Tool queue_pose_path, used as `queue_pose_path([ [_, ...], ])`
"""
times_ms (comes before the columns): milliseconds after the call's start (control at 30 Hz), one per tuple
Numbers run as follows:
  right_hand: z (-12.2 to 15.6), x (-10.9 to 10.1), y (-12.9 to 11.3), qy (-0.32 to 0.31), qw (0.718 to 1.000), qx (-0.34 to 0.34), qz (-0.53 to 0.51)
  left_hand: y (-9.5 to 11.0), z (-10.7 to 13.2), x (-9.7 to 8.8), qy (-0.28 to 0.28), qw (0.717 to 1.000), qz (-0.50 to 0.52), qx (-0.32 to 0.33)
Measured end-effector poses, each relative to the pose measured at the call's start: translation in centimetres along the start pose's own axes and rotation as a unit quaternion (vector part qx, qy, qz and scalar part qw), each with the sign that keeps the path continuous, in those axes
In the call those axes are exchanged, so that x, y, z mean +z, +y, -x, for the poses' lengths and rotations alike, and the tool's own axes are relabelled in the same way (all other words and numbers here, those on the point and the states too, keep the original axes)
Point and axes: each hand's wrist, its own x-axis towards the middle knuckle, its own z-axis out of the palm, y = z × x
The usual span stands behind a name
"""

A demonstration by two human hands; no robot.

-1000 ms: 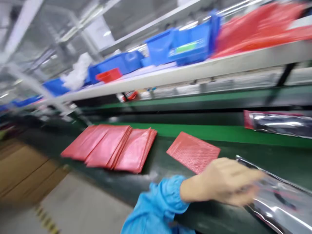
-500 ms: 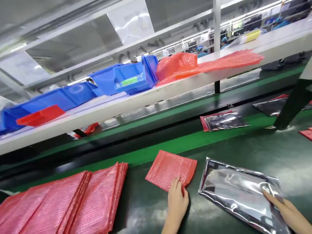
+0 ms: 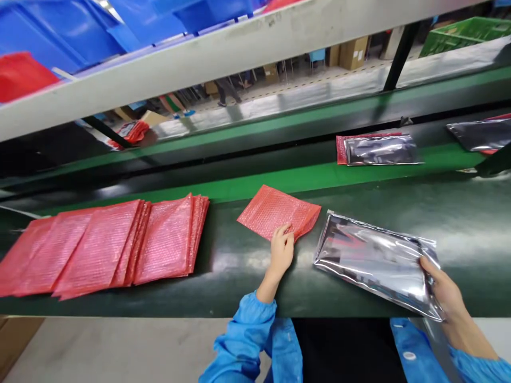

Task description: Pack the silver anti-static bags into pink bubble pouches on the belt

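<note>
My left hand (image 3: pixel 281 250) rests its fingers on the near edge of a single red bubble-wrap pouch (image 3: pixel 275 213) lying on the dark green bench. It appears to pinch that edge. My right hand (image 3: pixel 445 290) grips the right end of a shiny silver foil bag (image 3: pixel 371 258), which lies flat just right of the pouch. Both arms wear light blue sleeves.
A fanned stack of red bubble pouches (image 3: pixel 104 244) lies at the left. On the belt behind sit a silver bag on a red pouch (image 3: pixel 379 150) and another silver bag (image 3: pixel 479 134). Overhead, a grey shelf (image 3: pixel 223 50) carries blue bins (image 3: pixel 80 29).
The view has swung down and steadied. My left hand left the silver bag for the single red pouch, and my right hand came in and closed on the bag's right end.
</note>
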Motion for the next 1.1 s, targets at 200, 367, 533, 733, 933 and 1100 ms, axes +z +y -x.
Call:
queue_pose_path([
  [200,1.0,1.3,-1.0,-0.02,0.996,0.077,-0.038,-0.7,0.3,0.6,-0.015,1.0,0.008,0.004],
  [367,0.4,2.4,-1.0,-0.077,0.991,0.103,-0.039,-1.7,0.9,1.1,-0.016,1.0,-0.005,0.025],
  [533,-0.6,4.2,-1.2,-0.071,0.997,0.03,-0.004,-2.5,2.2,1.6,-0.054,0.992,-0.088,0.077],
  [733,-1.5,6.5,-2.8,0.022,0.999,-0.022,0.037,-3.2,3.7,1.1,-0.032,0.985,-0.146,0.087],
  [933,-2.3,7.4,-3.6,0.068,0.99,-0.051,0.116,-3.4,4.0,0.5,-0.006,0.988,-0.15,0.045],
  [1100,-1.8,7.5,-3.4,0.09,0.981,-0.073,0.157,-3.1,3.5,0.4,-0.014,0.985,-0.17,0.02],
])
